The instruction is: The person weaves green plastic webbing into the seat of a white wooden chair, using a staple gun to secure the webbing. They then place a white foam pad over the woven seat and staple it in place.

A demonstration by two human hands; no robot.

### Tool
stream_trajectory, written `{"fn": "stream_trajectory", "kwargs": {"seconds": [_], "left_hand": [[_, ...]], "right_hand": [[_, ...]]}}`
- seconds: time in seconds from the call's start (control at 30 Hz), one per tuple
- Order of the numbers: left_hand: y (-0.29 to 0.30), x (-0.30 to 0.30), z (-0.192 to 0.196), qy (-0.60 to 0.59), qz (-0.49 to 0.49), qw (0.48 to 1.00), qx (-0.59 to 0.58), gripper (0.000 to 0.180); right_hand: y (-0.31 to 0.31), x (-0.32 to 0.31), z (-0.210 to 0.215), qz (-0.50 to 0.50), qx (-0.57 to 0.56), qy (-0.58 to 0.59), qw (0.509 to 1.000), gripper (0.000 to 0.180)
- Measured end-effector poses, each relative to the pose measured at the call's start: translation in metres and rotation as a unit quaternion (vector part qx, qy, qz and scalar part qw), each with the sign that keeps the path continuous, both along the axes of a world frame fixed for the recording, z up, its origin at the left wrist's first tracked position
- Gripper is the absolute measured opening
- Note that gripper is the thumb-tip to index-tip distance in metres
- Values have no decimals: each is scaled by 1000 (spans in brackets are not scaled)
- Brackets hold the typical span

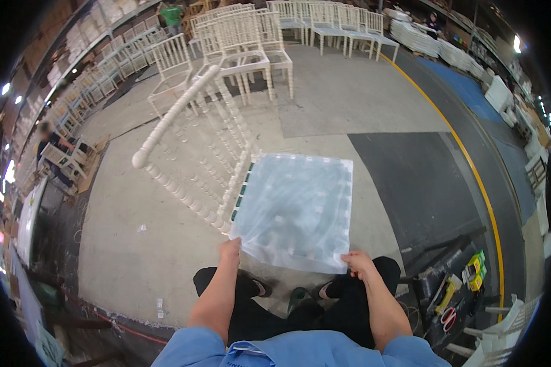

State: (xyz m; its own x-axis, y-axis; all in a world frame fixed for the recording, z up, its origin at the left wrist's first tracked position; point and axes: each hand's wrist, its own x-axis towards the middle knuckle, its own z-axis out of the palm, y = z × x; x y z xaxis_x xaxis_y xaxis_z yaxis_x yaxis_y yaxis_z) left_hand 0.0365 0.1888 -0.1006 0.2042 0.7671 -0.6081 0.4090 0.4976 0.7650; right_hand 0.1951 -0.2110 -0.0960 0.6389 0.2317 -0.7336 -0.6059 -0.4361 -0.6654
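Note:
A cream chair [176,116] with a beaded spindle back stands before me, its back on the left. Over its seat lies a thin, see-through white sheet [291,211], with a bluish-green tone in its middle. Whether it is cloth or plastic, I cannot tell. My left hand [229,251] pinches the near left corner, where creases run inward. At the near right corner, my right hand [359,264] has its fingers closed on the sheet's edge. Dark green strips [243,192] show along the seat's left side, between the sheet and the chair back. The sheet hides most of the seat frame.
To my right, a black work surface [438,275] bears red-handled scissors [449,318], a yellow tool [450,293] and yellow-green boxes [475,270]. More cream chairs [245,52] stand at the back. A yellow floor line [487,202] runs along the right. Another person [58,150] sits far left.

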Motion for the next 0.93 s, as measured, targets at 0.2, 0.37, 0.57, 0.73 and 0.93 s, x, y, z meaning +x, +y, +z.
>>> {"fn": "stream_trajectory", "kwargs": {"seconds": [0.2,0.37,0.57,0.73,0.93], "left_hand": [[3,-26,-3,151,68,951,262,42],[-17,-59,6,-25,84,993,85,30],[-28,-37,21,-55,25,998,5,34],[-11,-1,1,75,-50,996,9,44],[14,12,-27,26,-3,998,-61,32]], "right_hand": [[-3,8,-3,7,24,31,999,20],[-6,-3,-5,-13,27,49,998,22],[0,-5,3,-35,31,35,998,21],[5,-11,5,-64,12,29,997,18],[4,-5,7,-132,66,50,988,21]]}}
